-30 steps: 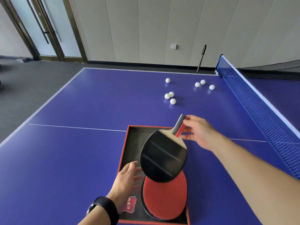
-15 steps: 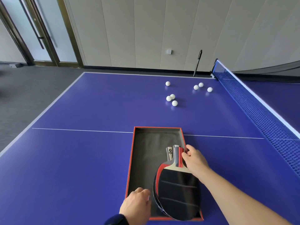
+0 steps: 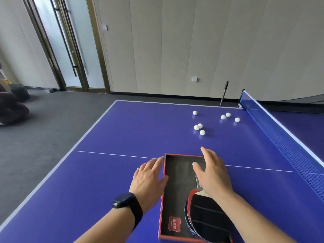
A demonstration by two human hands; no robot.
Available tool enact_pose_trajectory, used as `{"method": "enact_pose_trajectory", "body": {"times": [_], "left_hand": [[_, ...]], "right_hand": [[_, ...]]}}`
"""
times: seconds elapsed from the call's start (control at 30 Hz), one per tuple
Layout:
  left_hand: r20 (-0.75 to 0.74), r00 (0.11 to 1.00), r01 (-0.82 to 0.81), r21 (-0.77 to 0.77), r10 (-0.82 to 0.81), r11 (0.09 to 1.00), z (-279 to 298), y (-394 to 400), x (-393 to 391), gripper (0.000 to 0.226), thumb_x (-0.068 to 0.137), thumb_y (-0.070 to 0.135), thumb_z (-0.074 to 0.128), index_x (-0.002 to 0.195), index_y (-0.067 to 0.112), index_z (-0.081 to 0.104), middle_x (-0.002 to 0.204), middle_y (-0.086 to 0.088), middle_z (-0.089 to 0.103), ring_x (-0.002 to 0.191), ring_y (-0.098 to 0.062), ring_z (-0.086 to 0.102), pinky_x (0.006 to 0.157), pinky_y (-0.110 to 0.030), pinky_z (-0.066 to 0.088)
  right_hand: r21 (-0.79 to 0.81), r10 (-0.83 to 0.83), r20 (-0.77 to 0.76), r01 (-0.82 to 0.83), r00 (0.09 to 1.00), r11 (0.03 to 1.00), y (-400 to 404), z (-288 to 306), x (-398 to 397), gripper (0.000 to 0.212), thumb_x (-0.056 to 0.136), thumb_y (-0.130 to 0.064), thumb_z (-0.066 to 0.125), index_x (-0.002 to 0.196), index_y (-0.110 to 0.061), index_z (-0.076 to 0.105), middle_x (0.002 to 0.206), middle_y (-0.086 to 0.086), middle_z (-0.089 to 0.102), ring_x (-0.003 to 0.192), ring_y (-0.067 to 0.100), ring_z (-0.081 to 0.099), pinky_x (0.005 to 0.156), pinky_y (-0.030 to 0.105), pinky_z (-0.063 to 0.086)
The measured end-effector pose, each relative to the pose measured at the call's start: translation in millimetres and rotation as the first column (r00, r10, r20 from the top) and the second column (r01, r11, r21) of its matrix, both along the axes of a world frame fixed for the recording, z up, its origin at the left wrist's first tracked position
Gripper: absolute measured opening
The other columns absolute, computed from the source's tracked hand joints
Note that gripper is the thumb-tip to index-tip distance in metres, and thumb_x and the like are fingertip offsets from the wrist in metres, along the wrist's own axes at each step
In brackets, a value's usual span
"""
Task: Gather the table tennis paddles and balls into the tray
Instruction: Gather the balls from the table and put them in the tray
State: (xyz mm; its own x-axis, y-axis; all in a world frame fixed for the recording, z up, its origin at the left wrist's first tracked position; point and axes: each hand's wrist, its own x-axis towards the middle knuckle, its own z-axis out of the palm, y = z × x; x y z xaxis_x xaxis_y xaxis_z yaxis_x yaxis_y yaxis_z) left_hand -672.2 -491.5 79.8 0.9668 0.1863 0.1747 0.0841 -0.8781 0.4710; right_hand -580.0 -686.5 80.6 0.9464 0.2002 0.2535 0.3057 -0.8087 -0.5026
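Both hands flat, fingers straight: left hand [image 3: 150,179] at the tray [image 3: 162,207] wall, right hand [image 3: 213,174] over it, paddles [image 3: 208,218] beneath the wrist, balls [image 3: 199,128] beyond.

A red label [image 3: 174,223] is showing inside the tray [image 3: 162,193], near its front left corner, carrying pale characters too blurred to read. No other writing is showing legibly anywhere.
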Motion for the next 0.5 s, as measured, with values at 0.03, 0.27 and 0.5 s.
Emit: {"method": "enact_pose_trajectory", "body": {"times": [0.03, 0.27, 0.5], "left_hand": [[0.038, 0.999, -0.015, -0.009, 0.015, 1.0, 17.7, 12.8, -3.5, 0.058, 0.094, 0.042, 0.047, 0.148, 0.032, 0.027, 0.149, 0.012, 0.039, 0.136, -0.017, 0.035, 0.112, -0.033, 0.032], [0.164, 0.986, 0.012, 0.01, -0.013, 1.0, 86.1, 113.5, -44.1, 0.05, 0.096, 0.041, 0.047, 0.144, 0.033, 0.037, 0.145, 0.016, 0.043, 0.133, -0.013, 0.038, 0.103, -0.03, 0.04], [0.195, 0.965, 0.175, 0.018, -0.175, 0.984, 118.7, 234.9, -87.4, 0.06, 0.095, 0.039, 0.048, 0.148, 0.035, 0.021, 0.145, 0.011, 0.042, 0.126, -0.018, 0.043, 0.091, -0.03, 0.045]], "right_hand": [[0.051, 0.009, 0.012, -0.009, 1.0, 0.999, 7.3, 16.3, -7.5, 0.059, 0.095, -0.038, 0.053, 0.148, -0.02, 0.035, 0.151, 0.0, 0.039, 0.137, 0.02, 0.032, 0.109, 0.037, 0.033], [0.189, -0.038, 0.064, 0.025, 0.997, 0.982, 71.6, 93.9, -67.9, 0.054, 0.095, -0.034, 0.055, 0.146, -0.024, 0.039, 0.147, -0.006, 0.043, 0.134, 0.018, 0.039, 0.106, 0.035, 0.038], [0.206, -0.231, 0.083, 0.21, 0.969, 0.956, 182.1, 124.3, -161.4, 0.05, 0.095, -0.035, 0.054, 0.142, -0.024, 0.042, 0.141, -0.004, 0.047, 0.125, 0.019, 0.048, 0.099, 0.035, 0.041]]}}
